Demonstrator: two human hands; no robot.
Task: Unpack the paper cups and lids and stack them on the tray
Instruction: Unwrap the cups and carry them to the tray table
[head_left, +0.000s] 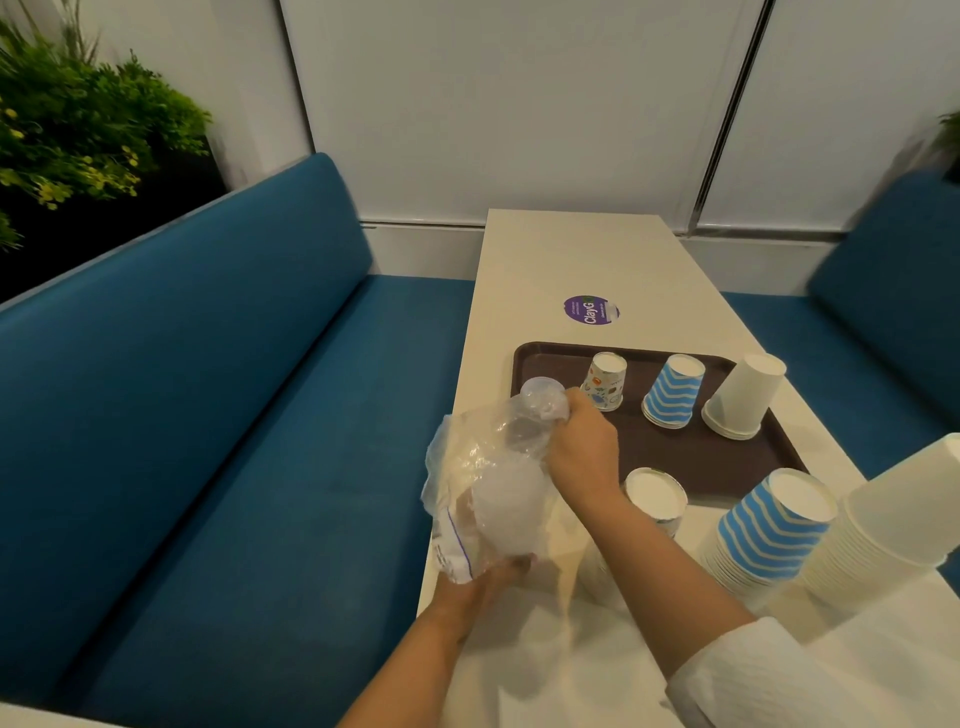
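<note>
A clear plastic bag (483, 483) with translucent lids inside hangs over the table's left edge. My left hand (485, 579) grips its bottom. My right hand (582, 447) pinches the bag's top end, next to a clear lid (543, 389) at the brown tray's (691, 457) left side. On the tray stand upside-down cups: a patterned stack (605, 382), a blue-striped stack (672, 392) and a white stack (743, 397). Nearer me on the table stand a taller patterned stack (657, 499), a tall blue-striped stack (769, 525) and a tall white stack (893, 525).
The white table (576, 260) runs away from me with a purple sticker (592, 310) past the tray. Blue benches (234, 415) flank it on both sides. White paper or plastic wrapping (597, 665) lies on the near table. Plants (78, 130) stand at far left.
</note>
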